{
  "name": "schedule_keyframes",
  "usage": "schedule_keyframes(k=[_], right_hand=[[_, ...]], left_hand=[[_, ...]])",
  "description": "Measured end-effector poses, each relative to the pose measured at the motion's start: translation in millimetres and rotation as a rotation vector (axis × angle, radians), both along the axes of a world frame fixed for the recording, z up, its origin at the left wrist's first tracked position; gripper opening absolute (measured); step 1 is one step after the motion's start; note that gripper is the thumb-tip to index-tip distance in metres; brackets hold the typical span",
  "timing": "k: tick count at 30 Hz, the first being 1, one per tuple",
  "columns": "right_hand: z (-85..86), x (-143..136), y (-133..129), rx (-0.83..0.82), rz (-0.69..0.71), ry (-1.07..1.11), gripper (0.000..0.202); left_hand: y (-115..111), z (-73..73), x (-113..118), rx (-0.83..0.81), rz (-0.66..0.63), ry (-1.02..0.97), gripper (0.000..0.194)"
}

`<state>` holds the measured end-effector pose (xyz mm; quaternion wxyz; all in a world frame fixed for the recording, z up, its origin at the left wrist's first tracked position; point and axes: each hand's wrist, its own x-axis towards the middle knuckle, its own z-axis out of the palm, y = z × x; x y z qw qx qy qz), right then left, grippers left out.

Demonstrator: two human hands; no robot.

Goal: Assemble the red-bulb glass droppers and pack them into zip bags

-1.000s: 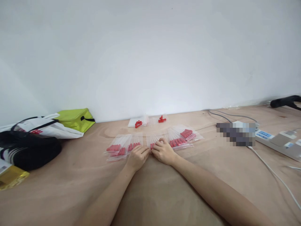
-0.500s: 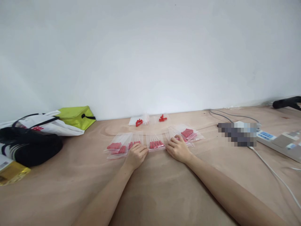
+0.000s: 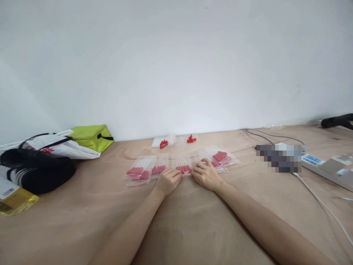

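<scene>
A clear zip bag (image 3: 181,161) with a row of red-handled tools, thin shafts pointing away, lies flat between my hands. My left hand (image 3: 168,181) is closed on the left end of its near edge, fingers curled. At the right end of that edge, my right hand (image 3: 205,176) is closed too, thumb and fingers pinched together. The fingertips partly hide the bag's edge. To the left lie similar filled bags (image 3: 158,169), some overlapping. On the right, more filled bags (image 3: 220,156) overlap in a fan, partly behind my right hand.
Near the wall lie a stack of clear bags (image 3: 157,141), loose red pieces (image 3: 164,143) and another small red heap (image 3: 191,138). A black bag (image 3: 46,175) and a lime-green bag (image 3: 88,136) sit left. A power strip (image 3: 313,160) and cables (image 3: 317,198) lie right.
My left hand has slid right along the near edge, from beside the neighbouring bag to the middle bag. My right hand has shifted slightly left, narrowing the gap between them.
</scene>
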<state>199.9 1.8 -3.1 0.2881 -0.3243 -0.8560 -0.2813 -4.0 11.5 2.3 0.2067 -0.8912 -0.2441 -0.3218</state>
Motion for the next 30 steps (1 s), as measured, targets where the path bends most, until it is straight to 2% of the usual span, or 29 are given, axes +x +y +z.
schedule_keyframes(k=[7, 12, 19, 30], right_hand=[[-0.4, -6.3, 1.6, -0.054, 0.004, 0.013, 0.022], [0.1, -7.4, -0.6, -0.037, 0.018, 0.025, 0.022], [0.2, -6.8, -1.4, 0.007, 0.045, 0.012, 0.028], [-2.6, -1.2, -3.4, 0.024, 0.005, 0.051, 0.021]], left_hand=[[-1.2, 2.2, 13.3, 0.024, -0.005, 0.005, 0.019], [-0.1, -1.3, 23.2, 0.057, -0.024, 0.026, 0.023], [-0.5, 1.4, 21.2, 0.086, -0.048, 0.066, 0.027], [-1.4, 8.9, 7.9, 0.172, -0.074, 0.072, 0.019]])
